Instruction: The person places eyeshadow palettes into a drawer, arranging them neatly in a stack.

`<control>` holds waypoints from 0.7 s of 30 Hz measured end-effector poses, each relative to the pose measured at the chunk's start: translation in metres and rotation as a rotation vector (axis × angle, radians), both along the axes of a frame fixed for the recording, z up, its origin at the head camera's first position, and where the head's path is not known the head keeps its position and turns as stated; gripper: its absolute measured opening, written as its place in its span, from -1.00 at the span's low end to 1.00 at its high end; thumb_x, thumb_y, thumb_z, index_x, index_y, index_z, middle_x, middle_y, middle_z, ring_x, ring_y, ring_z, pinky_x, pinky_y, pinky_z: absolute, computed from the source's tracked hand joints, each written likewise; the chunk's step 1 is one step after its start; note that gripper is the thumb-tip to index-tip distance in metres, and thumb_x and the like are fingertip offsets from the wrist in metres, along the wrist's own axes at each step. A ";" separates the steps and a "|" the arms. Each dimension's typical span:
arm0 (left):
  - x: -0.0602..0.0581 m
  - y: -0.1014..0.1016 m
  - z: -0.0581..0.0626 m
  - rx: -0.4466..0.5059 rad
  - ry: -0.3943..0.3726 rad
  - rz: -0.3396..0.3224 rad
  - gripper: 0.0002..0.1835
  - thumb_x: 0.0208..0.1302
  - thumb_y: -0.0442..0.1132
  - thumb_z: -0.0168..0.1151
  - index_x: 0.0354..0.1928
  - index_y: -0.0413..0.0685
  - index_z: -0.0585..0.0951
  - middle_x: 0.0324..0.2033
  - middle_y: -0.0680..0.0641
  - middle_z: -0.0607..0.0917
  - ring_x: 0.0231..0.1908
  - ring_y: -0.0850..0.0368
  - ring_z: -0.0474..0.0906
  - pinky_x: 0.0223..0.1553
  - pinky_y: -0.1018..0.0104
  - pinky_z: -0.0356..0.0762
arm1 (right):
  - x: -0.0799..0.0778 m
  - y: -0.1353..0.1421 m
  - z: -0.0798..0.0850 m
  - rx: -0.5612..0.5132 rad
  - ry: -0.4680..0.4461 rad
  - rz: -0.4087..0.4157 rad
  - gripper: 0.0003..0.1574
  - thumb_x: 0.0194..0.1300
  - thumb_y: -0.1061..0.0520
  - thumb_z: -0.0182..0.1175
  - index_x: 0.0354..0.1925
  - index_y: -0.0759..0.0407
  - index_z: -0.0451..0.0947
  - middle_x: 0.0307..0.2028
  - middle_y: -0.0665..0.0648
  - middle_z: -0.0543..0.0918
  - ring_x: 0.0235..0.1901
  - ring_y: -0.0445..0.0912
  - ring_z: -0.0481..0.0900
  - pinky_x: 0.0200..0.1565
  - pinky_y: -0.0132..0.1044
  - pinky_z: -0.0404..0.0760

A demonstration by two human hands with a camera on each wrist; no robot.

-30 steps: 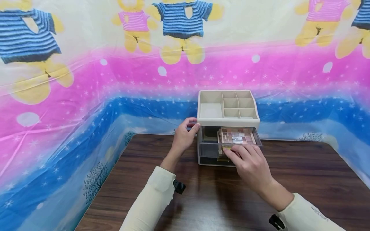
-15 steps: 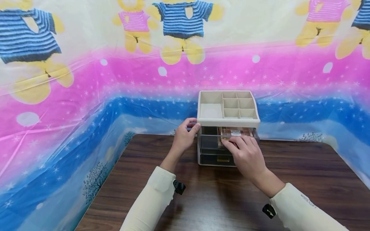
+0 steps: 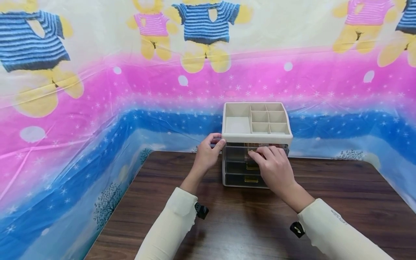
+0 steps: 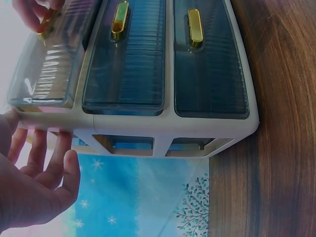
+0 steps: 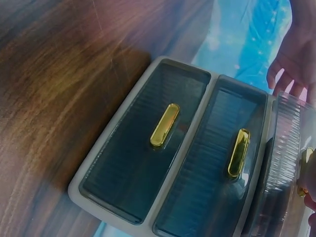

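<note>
Since 1 s ago top drawer (image 3: 256, 153) has gone from approx half out to nearly flush w/ organizer (image 3: 256, 135); palette inside now mostly hidden. L to R: left hand (image 3: 208, 153) braces organizer's left top corner, fingers curled round the edge; right hand (image 3: 274, 169) at top drawer front, fingers pinching its gold handle (image 4: 47, 24). Organizer sits at the back of the desk (image 3: 227, 224). Risks: drawer jams if pushed skewed; fingertips nipped at the frame; unit slides back if left grip slackens. Counts: 3 drawers, 3 gold handles, 1 top tray w/ 7 compartments, 2 hands.
</note>
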State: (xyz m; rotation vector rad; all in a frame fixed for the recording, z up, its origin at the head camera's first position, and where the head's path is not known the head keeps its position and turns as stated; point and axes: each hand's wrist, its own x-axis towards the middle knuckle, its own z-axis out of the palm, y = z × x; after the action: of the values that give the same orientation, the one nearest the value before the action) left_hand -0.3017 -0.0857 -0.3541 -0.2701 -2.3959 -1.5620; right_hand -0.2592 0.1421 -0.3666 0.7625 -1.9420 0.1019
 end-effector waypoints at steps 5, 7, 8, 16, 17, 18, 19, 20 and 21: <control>0.000 0.001 0.000 0.005 -0.011 0.001 -0.61 0.49 0.09 0.16 0.21 0.10 0.59 0.06 -0.15 0.68 0.05 -0.10 0.65 0.02 -0.05 0.68 | -0.007 0.001 0.001 0.017 -0.020 -0.021 -0.74 0.27 0.37 0.33 -0.10 0.17 0.77 -0.25 0.23 0.73 -0.25 0.18 0.65 -0.25 0.06 0.63; 0.000 0.001 0.001 0.005 -0.009 0.003 -0.61 0.49 0.08 0.16 0.20 0.10 0.59 0.06 -0.15 0.68 0.04 -0.09 0.66 0.01 -0.03 0.69 | -0.010 0.002 0.001 0.021 -0.024 -0.028 -0.74 0.25 0.36 0.35 -0.10 0.16 0.77 -0.25 0.23 0.73 -0.25 0.18 0.65 -0.25 0.07 0.63; 0.000 0.001 0.001 0.003 -0.007 0.003 -0.62 0.49 0.08 0.17 0.20 0.10 0.59 0.06 -0.14 0.68 0.04 -0.08 0.66 0.00 -0.02 0.69 | -0.012 0.002 0.001 0.022 -0.023 -0.033 -0.74 0.25 0.36 0.36 -0.10 0.16 0.77 -0.25 0.23 0.73 -0.25 0.18 0.65 -0.25 0.06 0.63; 0.001 0.001 0.001 -0.002 -0.008 0.000 -0.63 0.50 0.07 0.17 0.20 0.10 0.59 0.05 -0.14 0.69 0.03 -0.07 0.67 -0.02 0.00 0.69 | -0.017 0.002 0.002 0.025 -0.017 -0.046 -0.71 0.20 0.40 0.36 -0.13 0.15 0.77 -0.26 0.20 0.73 -0.25 0.15 0.65 -0.20 0.06 0.64; 0.002 0.001 0.001 0.001 -0.010 0.000 -0.63 0.50 0.07 0.17 0.20 0.10 0.59 0.05 -0.14 0.69 0.03 -0.08 0.67 -0.02 -0.01 0.69 | -0.017 0.002 0.002 0.028 -0.019 -0.049 -0.72 0.21 0.38 0.37 -0.13 0.15 0.77 -0.26 0.20 0.73 -0.25 0.14 0.65 -0.20 0.05 0.65; 0.002 0.001 0.001 0.003 -0.010 -0.001 -0.63 0.50 0.07 0.17 0.20 0.10 0.59 0.05 -0.14 0.69 0.03 -0.08 0.67 -0.01 -0.01 0.69 | -0.016 0.002 0.003 0.032 -0.023 -0.053 -0.73 0.21 0.37 0.38 -0.13 0.14 0.78 -0.26 0.20 0.73 -0.25 0.14 0.66 -0.19 0.04 0.66; 0.002 0.000 0.001 0.005 -0.011 -0.001 -0.63 0.50 0.07 0.17 0.20 0.10 0.59 0.05 -0.14 0.68 0.04 -0.08 0.66 -0.01 -0.02 0.68 | -0.016 0.002 0.003 0.035 -0.028 -0.052 -0.74 0.20 0.35 0.40 -0.13 0.15 0.78 -0.26 0.20 0.74 -0.25 0.14 0.66 -0.18 0.05 0.66; 0.002 0.000 0.001 0.007 -0.011 -0.002 -0.63 0.49 0.07 0.17 0.20 0.10 0.59 0.05 -0.14 0.68 0.04 -0.09 0.66 -0.01 -0.02 0.68 | -0.016 0.002 0.004 0.038 -0.034 -0.050 -0.75 0.21 0.32 0.41 -0.12 0.15 0.78 -0.26 0.20 0.74 -0.24 0.14 0.67 -0.17 0.06 0.66; 0.002 0.000 0.001 0.010 -0.011 -0.002 -0.62 0.49 0.07 0.18 0.20 0.09 0.60 0.05 -0.14 0.69 0.04 -0.09 0.66 0.00 -0.03 0.68 | -0.015 0.003 0.005 0.041 -0.042 -0.048 -0.76 0.20 0.29 0.42 -0.12 0.15 0.78 -0.26 0.20 0.74 -0.24 0.14 0.67 -0.16 0.06 0.67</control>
State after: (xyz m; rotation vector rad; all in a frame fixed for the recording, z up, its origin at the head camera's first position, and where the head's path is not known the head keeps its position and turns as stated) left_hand -0.2998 -0.0857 -0.3530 -0.2625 -2.3954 -1.5800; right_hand -0.2744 0.1447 -0.3616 0.7461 -2.0067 0.0494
